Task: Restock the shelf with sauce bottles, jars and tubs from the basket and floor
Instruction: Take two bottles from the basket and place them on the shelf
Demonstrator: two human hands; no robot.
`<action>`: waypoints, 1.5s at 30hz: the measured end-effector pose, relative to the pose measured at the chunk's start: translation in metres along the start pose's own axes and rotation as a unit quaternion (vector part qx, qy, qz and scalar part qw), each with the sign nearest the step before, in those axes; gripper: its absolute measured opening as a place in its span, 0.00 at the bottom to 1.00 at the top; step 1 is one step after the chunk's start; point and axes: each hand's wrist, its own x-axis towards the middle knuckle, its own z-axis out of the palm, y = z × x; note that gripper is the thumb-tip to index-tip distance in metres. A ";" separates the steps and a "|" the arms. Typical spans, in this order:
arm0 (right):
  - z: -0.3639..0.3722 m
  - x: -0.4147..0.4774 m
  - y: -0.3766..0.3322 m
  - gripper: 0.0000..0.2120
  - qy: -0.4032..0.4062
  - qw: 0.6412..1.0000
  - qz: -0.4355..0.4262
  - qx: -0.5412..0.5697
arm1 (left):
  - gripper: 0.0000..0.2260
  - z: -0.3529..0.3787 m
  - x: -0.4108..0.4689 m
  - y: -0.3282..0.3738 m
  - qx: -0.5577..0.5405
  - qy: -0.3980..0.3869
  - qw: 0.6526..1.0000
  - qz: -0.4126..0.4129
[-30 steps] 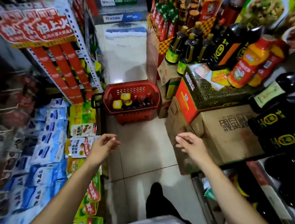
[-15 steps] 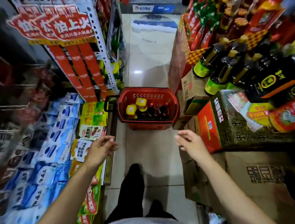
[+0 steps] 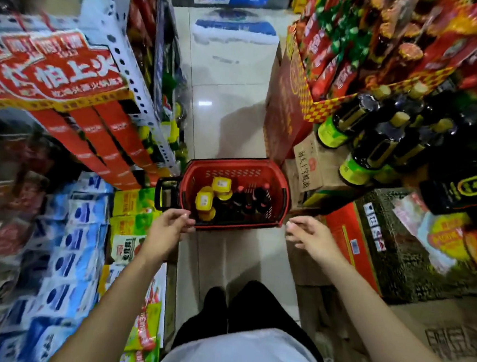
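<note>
A red plastic basket (image 3: 282,190) stands on the tiled aisle floor straight ahead. Inside it are yellow-lidded jars (image 3: 205,199) on the left and several dark bottles with red caps (image 3: 251,200) on the right. My left hand (image 3: 168,229) hovers at the basket's near left corner, fingers loosely curled and holding nothing. My right hand (image 3: 310,238) is just off the near right corner, fingers relaxed and empty. Neither hand visibly grips the rim.
Shelves of blue and yellow packets (image 3: 84,240) line the left. Stacked cardboard boxes (image 3: 306,169) and a red carton (image 3: 352,241) crowd the right, with dark green-labelled bottles (image 3: 357,138) above. The basket's black handle (image 3: 163,193) sticks out left. Pale floor (image 3: 225,117) runs beyond.
I have walked forward along the aisle, so the basket is now close in front. Both hands have stretched out to its near corners.
</note>
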 end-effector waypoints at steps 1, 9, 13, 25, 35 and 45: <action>-0.001 0.011 -0.001 0.08 0.001 1.000 0.006 0.003 | 0.05 0.002 0.011 0.004 0.004 -0.004 1.000 -0.007; -0.011 0.106 -0.006 0.07 -0.019 0.996 0.086 0.031 | 0.04 0.034 0.097 0.022 0.038 -0.007 0.997 -0.066; -0.008 0.149 -0.010 0.06 -0.034 0.990 0.132 0.027 | 0.04 0.059 0.142 0.034 0.031 -0.026 0.993 -0.108; 0.009 0.266 0.050 0.13 0.025 0.976 0.217 0.007 | 0.05 0.138 0.301 -0.035 0.071 -0.089 0.978 -0.176; 0.065 0.384 0.171 0.18 0.064 0.952 0.291 0.075 | 0.24 0.206 0.406 -0.186 0.111 -0.135 0.963 -0.203; 0.109 0.471 0.277 0.29 0.151 0.953 0.263 -0.005 | 0.30 0.248 0.458 -0.286 0.218 -0.161 0.959 -0.086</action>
